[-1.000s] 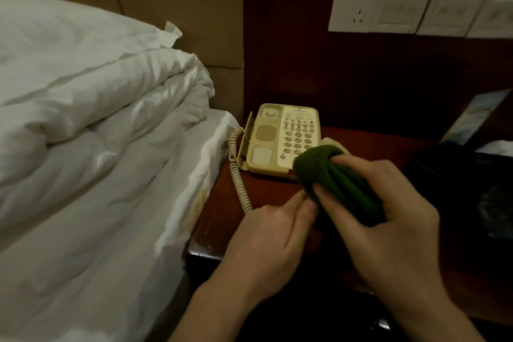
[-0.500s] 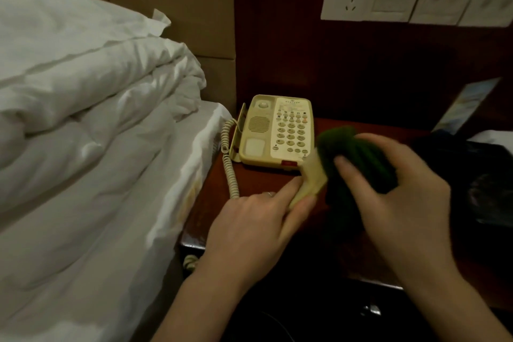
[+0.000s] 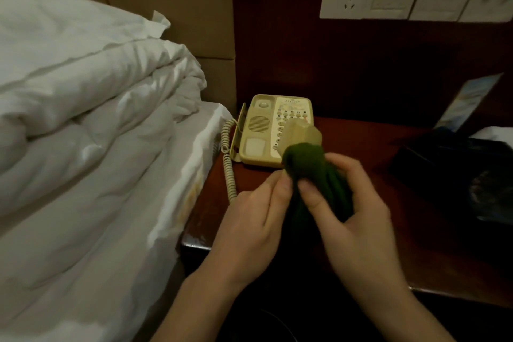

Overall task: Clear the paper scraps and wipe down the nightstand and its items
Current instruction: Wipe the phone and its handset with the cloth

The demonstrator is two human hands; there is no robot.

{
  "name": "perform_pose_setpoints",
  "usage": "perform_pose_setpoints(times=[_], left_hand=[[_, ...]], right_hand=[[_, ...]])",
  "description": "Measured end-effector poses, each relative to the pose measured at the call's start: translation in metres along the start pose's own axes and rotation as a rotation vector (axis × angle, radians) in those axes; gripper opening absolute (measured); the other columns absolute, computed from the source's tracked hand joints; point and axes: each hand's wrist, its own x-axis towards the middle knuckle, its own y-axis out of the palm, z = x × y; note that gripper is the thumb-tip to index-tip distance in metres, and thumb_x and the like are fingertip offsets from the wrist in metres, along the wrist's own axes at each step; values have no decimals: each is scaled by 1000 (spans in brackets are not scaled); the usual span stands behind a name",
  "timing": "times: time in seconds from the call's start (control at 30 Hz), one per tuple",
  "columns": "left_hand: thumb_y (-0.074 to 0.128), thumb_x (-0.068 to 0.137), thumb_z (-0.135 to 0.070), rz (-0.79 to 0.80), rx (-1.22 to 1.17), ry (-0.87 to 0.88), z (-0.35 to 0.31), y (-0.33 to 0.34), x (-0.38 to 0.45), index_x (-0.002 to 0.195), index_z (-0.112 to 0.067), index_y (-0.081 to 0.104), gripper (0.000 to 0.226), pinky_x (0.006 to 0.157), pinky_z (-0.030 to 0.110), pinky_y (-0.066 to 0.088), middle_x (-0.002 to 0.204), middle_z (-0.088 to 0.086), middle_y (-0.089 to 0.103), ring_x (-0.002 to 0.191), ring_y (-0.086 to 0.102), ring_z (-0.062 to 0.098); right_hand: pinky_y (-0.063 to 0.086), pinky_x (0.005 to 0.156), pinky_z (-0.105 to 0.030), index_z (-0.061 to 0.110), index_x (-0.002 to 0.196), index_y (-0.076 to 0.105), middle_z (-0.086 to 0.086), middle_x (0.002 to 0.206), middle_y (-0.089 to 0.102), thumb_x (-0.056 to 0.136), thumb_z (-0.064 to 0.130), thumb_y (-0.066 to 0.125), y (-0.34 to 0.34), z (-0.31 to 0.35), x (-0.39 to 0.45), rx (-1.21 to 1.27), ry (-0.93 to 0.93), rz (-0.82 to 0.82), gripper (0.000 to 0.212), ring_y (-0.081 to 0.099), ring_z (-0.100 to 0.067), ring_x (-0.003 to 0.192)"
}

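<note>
Fuzzy green cloth [image 3: 311, 169] round smooth cream plastic handset [image 3: 302, 133]

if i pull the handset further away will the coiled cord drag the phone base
Probably somewhat: the coiled cord lies slack along the nightstand edge, so it should stretch first. The phone base looks like light plastic, so it may slide on the glossy wood.

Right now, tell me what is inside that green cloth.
The green cloth is wrapped around the phone handset; its cream end sticks out on top. The right hand grips the cloth, the left hand pinches below. The rest of the handset is covered.
</note>
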Motion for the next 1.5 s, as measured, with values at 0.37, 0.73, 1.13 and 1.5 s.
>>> perform_pose_setpoints(times=[0.37, 0.73, 1.13, 1.5], left_hand=[[42, 100, -54, -30, -517, -166, -12, 4, 4, 108, -22, 75, 47, 80, 26, 59, 103, 2, 78, 99, 74, 13], [43, 106, -48, -111, -636, -311, -14, 4, 5, 105, -37, 73, 32, 83, 26, 62, 100, -9, 80, 95, 76, 8], [51, 100, -63, -350, -773, -630, -6, -8, 12, 117, -28, 76, 46, 101, 54, 58, 105, 6, 82, 103, 77, 27], [59, 99, -58, -498, -825, -640, 9, -34, 26, 107, -19, 76, 43, 65, 33, 63, 84, 5, 80, 69, 75, 15]], right_hand=[[56, 77, -13, 51, 116, 58, 30, 106, 65, 87, 39, 71, -2, 0, 0, -47, -12, -71, 33, 64, 9, 99], [53, 78, -10, 44, 124, 60, 33, 108, 66, 94, 38, 67, 4, 5, 28, 109, 10, -61, 31, 64, 11, 100], [61, 81, -25, 45, 115, 65, 27, 104, 71, 91, 28, 72, 18, -5, 4, 97, 126, 182, 30, 69, 6, 98], [51, 60, -7, 44, 108, 70, 15, 98, 72, 83, 34, 78, -27, 2, 12, -12, 208, 80, 28, 68, 6, 87]])
